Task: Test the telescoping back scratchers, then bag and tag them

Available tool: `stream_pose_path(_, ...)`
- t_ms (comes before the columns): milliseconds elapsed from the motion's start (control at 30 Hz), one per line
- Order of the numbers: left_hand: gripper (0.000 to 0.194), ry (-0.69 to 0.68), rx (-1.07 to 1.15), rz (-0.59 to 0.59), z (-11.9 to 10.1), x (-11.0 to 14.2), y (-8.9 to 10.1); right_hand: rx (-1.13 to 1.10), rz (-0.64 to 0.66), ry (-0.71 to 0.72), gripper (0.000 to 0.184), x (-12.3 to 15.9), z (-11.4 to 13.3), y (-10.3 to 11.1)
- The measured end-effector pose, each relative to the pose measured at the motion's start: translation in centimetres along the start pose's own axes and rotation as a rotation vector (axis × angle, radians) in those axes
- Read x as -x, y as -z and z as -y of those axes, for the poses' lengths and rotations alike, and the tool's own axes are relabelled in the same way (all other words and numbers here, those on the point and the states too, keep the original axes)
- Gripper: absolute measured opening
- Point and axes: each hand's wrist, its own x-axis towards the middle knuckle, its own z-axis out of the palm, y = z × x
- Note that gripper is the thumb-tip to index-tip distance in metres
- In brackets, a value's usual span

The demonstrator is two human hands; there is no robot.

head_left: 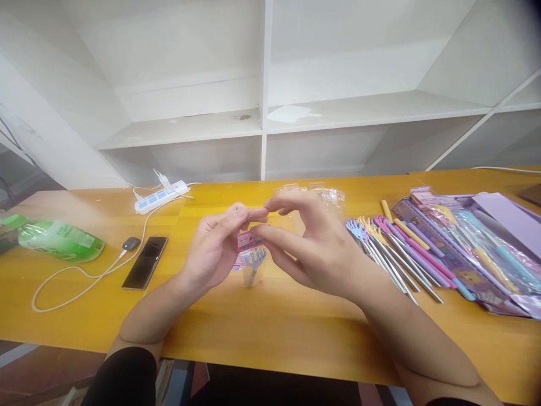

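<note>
A blue claw-headed back scratcher (256,258) sits in a clear plastic bag with a pink printed card (248,241) at its top, low between my hands. My left hand (217,245) is closed, thumb pressed against the fingers, at the upper left edge of the bag; its grip is partly hidden. My right hand (315,248) arches over from the other side, thumb and forefinger apart. Its forefinger tip meets my left fingertip, and its thumb lies by the top of the card. The scratcher's handle is blurred.
To the right lie several loose back scratchers (397,254) and an open purple box (469,276) of bagged ones. Clear bags (333,197) lie behind my hands. At left are a phone (146,262), green bottle (59,239), cable and power strip (163,197). White shelves (264,135) rise behind.
</note>
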Motion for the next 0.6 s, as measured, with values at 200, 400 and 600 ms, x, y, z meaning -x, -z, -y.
stream_pose_path(200,0.026,-0.028,0.007,-0.003,0.19,-0.15,0.12,-0.049,0.025,-0.001,0.023,-0.18,0.33,0.21)
stream_pose_path(400,0.032,-0.055,-0.011,0.052,0.42,-0.29,0.37,-0.12,0.053,-0.028,0.021,-0.4,0.85,0.44)
stream_pose_path(600,0.03,-0.079,-0.002,0.089,0.84,-0.42,0.2,-0.247,-0.033,-0.103,0.031,-0.27,0.5,-0.13)
